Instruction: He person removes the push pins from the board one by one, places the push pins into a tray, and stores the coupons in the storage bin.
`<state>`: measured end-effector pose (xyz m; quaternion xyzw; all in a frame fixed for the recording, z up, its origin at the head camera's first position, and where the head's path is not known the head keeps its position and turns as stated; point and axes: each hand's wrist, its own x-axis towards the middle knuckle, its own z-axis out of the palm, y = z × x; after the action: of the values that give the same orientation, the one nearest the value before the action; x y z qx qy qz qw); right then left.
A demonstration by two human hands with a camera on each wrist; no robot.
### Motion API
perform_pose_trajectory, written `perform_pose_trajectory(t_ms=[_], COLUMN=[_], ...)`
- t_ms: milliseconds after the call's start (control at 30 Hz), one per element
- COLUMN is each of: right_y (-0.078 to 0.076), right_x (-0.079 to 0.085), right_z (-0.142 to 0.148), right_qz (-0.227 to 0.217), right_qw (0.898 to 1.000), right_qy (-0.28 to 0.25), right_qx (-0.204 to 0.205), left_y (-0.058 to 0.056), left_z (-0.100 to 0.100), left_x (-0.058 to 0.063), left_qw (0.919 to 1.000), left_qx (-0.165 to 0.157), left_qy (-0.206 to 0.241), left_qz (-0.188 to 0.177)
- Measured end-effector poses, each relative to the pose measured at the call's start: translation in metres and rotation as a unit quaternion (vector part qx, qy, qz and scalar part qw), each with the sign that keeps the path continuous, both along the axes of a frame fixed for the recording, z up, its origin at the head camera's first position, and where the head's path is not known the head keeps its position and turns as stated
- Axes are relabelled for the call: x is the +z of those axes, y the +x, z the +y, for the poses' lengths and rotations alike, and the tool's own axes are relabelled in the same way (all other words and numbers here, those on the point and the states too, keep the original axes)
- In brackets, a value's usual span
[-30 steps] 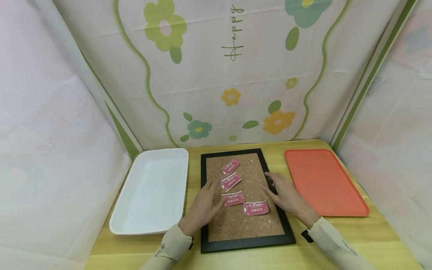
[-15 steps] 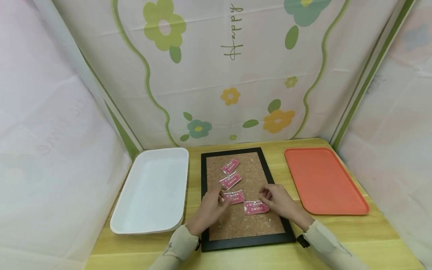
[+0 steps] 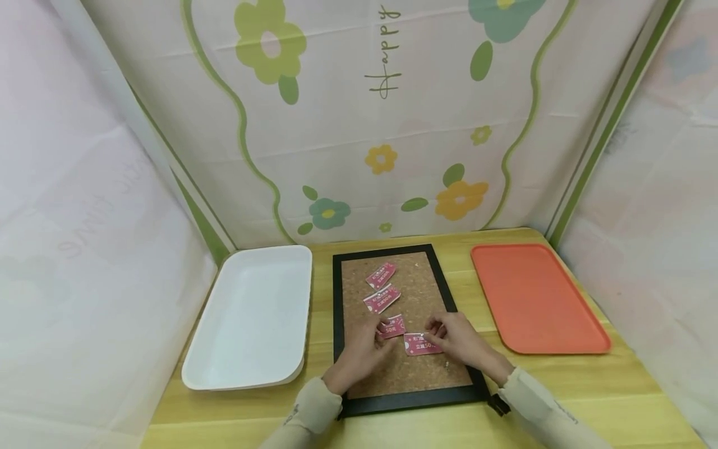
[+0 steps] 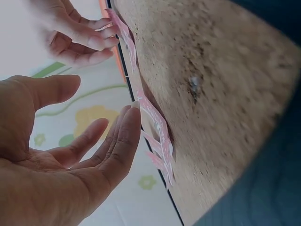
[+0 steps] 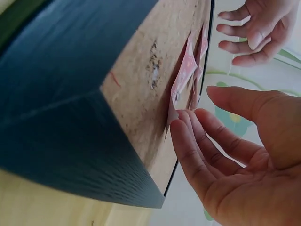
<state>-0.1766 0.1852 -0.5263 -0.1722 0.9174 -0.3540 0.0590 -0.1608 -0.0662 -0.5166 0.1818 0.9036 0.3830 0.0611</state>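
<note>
A cork board (image 3: 417,299) in a black frame lies on the table, bearing several pink coupons with small pins at their top edges. My left hand (image 3: 361,352) is over the third coupon (image 3: 396,325) from the top, covering its left part. In the left wrist view its thumb stands apart from the fingers, whose tips are right by a coupon (image 4: 153,115). My right hand (image 3: 461,340) covers the right end of the lowest coupon (image 3: 414,345). Its straight fingers touch that coupon's edge (image 5: 182,82) in the right wrist view, the thumb raised away.
Left of the board stands a deep white tray (image 3: 303,312), and a flat red tray (image 3: 541,299) lies to its right. Two more coupons sit higher up, a tilted one (image 3: 382,299) and a top one (image 3: 381,275). A flowered cloth (image 3: 336,125) hangs behind.
Both hands have come inward over the two lower coupons; the left shifted right and the right moved left and down. The coupons keep their places on the board.
</note>
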Motion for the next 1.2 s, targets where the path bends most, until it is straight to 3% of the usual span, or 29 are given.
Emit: perform_pose_trajectory(t_ms=[467,867,1200], right_y=[0.001,0.002,0.001], right_x=[-0.011,-0.016,-0.017], right_z=[-0.005,-0.005,-0.008], right_qz=[-0.012,-0.010,-0.018], right_qw=[0.999,0.998,0.995], right_qy=[-0.014,-0.026,-0.021], right_qx=[-0.028,-0.047,-0.092], left_y=[-0.005,-0.002,-0.003], left_z=[0.013,0.022,0.031], left_x=[-0.006,-0.012,-0.012], left_qw=[0.9996,0.9986,0.9978], left_qx=[-0.018,-0.023,-0.017], left_qy=[0.022,0.026,0.028], left_qz=[-0.007,-0.039,-0.058])
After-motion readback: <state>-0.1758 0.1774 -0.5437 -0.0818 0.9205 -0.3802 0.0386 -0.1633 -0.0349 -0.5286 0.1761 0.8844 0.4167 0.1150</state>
